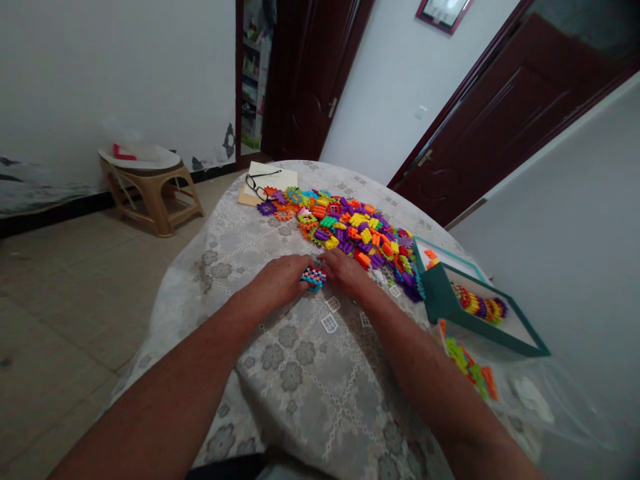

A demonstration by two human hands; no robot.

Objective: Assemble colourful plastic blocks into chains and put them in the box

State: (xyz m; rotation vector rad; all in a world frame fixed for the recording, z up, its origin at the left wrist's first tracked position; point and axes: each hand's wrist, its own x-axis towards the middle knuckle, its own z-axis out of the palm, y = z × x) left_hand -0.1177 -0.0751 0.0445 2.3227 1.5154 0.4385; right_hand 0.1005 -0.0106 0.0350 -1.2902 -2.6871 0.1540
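Observation:
My left hand [281, 278] and my right hand [347, 272] meet over a small block of joined plastic pieces [313, 277], blue, red and dark, and both hold it just above the tablecloth. A big heap of loose coloured interlocking pieces [350, 230] lies right behind the hands, spreading toward the far side of the table. A few clear square pieces [329, 323] lie on the cloth just in front of the hands.
A round table with a grey flowered cloth [300, 387]. A teal box [450, 300] with a string of coloured pieces stands at right. Glasses [260, 187] rest on a paper at the far edge. A tan stool [150, 183] stands by the left wall.

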